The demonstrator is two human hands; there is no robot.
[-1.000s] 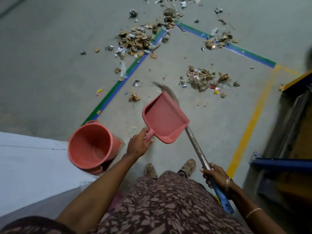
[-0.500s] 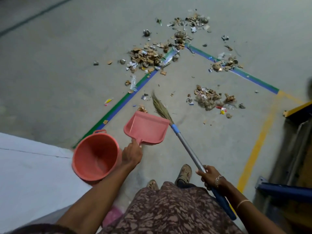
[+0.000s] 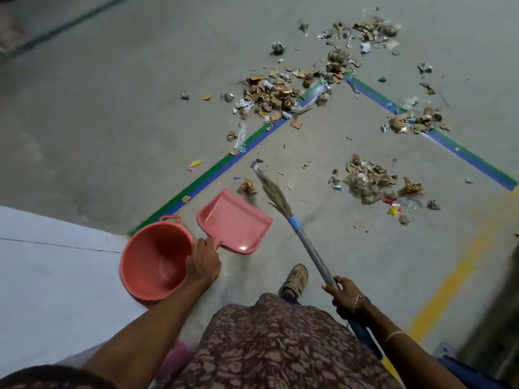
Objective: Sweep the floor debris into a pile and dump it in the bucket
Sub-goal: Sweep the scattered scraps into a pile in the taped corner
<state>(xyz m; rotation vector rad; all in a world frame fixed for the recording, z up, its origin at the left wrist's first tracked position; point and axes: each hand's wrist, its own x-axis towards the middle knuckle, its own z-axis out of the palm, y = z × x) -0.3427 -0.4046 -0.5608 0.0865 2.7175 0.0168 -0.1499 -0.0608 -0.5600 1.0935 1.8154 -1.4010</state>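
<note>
Left fingers (image 3: pixel 208 245) grip dustpan (image 3: pixel 236 220) beside bucket (image 3: pixel 146 256); right fingers (image 3: pixel 340 284) grip broom (image 3: pixel 311 248).

Pink dustpan (image 3: pixel 234 221), coral bucket (image 3: pixel 154 259), green-blue floor tape (image 3: pixel 213 172), yellow line (image 3: pixel 446 279)

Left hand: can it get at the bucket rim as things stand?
Probably yes. The left hand is right beside the bucket rim with nothing between, though it grips the dustpan handle, so it isn't free.
</note>
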